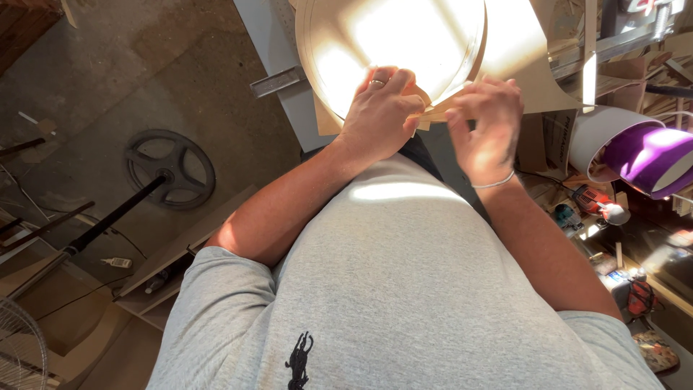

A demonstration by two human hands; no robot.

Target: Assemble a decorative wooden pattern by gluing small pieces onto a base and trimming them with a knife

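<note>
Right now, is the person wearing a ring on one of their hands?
Yes, a thin band ring sits on a finger of the left hand, which rests on the edge of the big round pale wooden disc.

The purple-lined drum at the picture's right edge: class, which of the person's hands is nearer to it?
The right hand. It is at the round panel's near edge, on the drum's side; the left hand lies beyond it, farther from the drum.
</note>
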